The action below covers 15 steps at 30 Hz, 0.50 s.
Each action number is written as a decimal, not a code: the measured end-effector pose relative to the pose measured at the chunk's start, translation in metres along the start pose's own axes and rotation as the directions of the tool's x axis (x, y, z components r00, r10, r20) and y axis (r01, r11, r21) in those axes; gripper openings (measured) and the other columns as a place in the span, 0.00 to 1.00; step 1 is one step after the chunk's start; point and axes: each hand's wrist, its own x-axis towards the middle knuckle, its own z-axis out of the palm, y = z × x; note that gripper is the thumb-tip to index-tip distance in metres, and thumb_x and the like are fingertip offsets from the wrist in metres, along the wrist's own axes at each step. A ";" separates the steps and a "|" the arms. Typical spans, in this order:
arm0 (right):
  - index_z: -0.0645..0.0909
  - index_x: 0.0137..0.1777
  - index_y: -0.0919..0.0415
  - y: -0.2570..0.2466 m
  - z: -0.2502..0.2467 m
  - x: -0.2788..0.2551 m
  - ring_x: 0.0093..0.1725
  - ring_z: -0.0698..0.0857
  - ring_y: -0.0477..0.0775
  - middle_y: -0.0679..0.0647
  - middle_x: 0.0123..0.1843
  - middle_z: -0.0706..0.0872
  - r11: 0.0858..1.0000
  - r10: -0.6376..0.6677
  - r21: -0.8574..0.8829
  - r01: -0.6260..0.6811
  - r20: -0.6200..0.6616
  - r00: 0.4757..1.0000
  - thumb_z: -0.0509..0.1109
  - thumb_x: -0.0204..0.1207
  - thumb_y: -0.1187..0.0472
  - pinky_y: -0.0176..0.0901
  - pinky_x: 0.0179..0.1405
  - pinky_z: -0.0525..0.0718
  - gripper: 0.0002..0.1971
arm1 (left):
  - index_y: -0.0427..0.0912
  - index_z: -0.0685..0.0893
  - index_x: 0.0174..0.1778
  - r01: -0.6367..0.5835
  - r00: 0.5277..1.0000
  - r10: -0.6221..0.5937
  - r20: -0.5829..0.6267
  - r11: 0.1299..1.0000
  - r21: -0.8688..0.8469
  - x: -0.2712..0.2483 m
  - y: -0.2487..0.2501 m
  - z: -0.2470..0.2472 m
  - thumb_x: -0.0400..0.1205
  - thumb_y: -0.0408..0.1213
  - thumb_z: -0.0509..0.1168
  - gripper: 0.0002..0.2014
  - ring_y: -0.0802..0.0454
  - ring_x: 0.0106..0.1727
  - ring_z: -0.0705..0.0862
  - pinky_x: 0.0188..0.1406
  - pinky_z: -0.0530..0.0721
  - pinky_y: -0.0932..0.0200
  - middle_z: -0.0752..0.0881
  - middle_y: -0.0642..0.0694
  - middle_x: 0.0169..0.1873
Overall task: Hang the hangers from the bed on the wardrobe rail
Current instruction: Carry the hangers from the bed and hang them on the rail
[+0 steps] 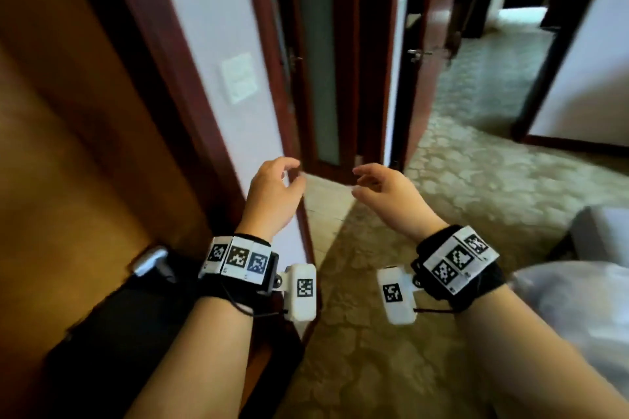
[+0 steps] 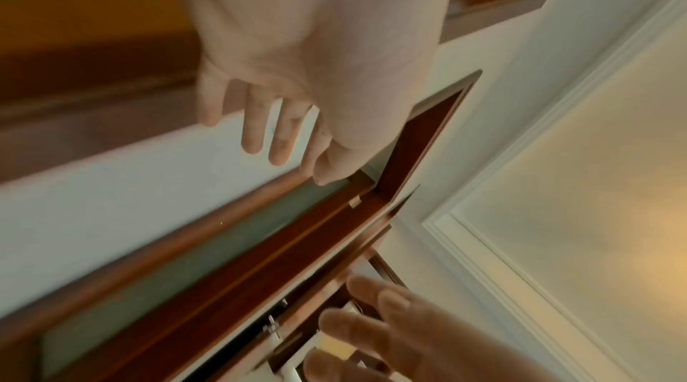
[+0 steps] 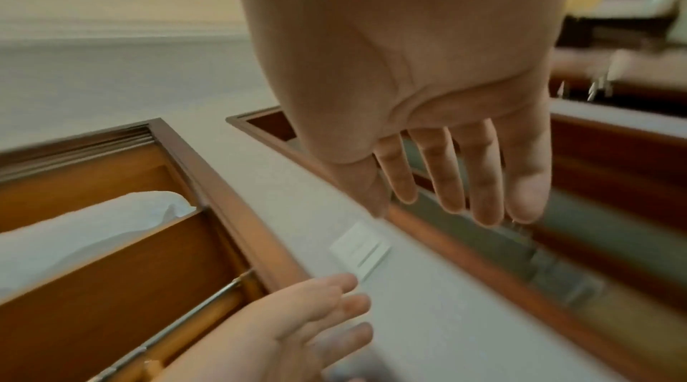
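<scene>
No hanger shows in any view. My left hand (image 1: pixel 277 185) and right hand (image 1: pixel 383 185) are held out in front of me at waist height, a little apart, fingers loosely spread and holding nothing. The wooden wardrobe (image 1: pixel 68 146) stands at my left, close beside the left hand. In the right wrist view its metal rail (image 3: pixel 208 306) runs under a shelf, near the left hand (image 3: pixel 308 315). The right hand (image 3: pixel 446 177) and, in the left wrist view, the left hand (image 2: pixel 282 130) both show bare palms. The bed's edge (image 1: pixel 578 299) lies at lower right.
A wall with a light switch (image 1: pixel 238 78) and a dark-framed glass door (image 1: pixel 320 78) are straight ahead. An open door (image 1: pixel 425 78) leads onto patterned carpet (image 1: pixel 476 197). A black object (image 1: pixel 119 316) sits low at the wardrobe's foot. White bedding (image 3: pixel 74 229) lies on the wardrobe shelf.
</scene>
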 end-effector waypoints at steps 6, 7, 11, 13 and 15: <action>0.81 0.69 0.53 0.120 -0.128 -0.094 0.56 0.85 0.49 0.49 0.57 0.86 0.972 0.227 -0.011 -0.234 -0.216 0.950 0.72 0.79 0.57 0.42 0.58 0.82 0.19 | 0.47 0.85 0.62 -0.014 0.957 0.048 0.287 0.993 -0.119 -0.037 0.096 0.149 0.81 0.36 0.66 0.14 0.53 0.61 0.81 0.66 0.77 0.57 0.84 0.49 0.60; 0.81 0.69 0.53 0.138 -0.144 -0.109 0.56 0.85 0.49 0.49 0.56 0.86 0.961 0.272 0.017 -0.277 -0.252 0.929 0.72 0.79 0.57 0.43 0.59 0.83 0.18 | 0.49 0.85 0.61 -0.017 0.944 0.062 0.323 0.990 -0.140 -0.044 0.112 0.170 0.81 0.37 0.66 0.13 0.54 0.61 0.82 0.65 0.78 0.56 0.84 0.50 0.59; 0.81 0.67 0.57 0.190 -0.205 -0.177 0.51 0.87 0.53 0.52 0.52 0.87 0.887 0.457 0.280 -0.368 -0.409 0.790 0.71 0.80 0.60 0.50 0.50 0.88 0.16 | 0.47 0.85 0.61 0.027 0.877 0.127 0.463 0.949 -0.313 -0.074 0.178 0.246 0.83 0.36 0.65 0.11 0.58 0.57 0.82 0.56 0.79 0.63 0.85 0.52 0.55; 0.81 0.65 0.61 0.203 -0.229 -0.212 0.46 0.86 0.55 0.56 0.50 0.86 0.789 0.575 0.521 -0.326 -0.440 0.690 0.68 0.83 0.63 0.45 0.40 0.86 0.12 | 0.44 0.85 0.60 0.139 0.822 0.120 0.557 0.906 -0.399 -0.091 0.208 0.279 0.84 0.34 0.64 0.10 0.57 0.54 0.82 0.54 0.80 0.62 0.85 0.51 0.52; 0.82 0.60 0.61 0.218 -0.251 -0.247 0.47 0.86 0.58 0.60 0.51 0.86 0.668 0.680 0.704 -0.241 -0.446 0.582 0.66 0.84 0.64 0.48 0.43 0.86 0.08 | 0.47 0.85 0.56 0.260 0.746 0.104 0.657 0.863 -0.433 -0.109 0.232 0.313 0.85 0.35 0.63 0.08 0.54 0.53 0.84 0.53 0.80 0.55 0.86 0.50 0.50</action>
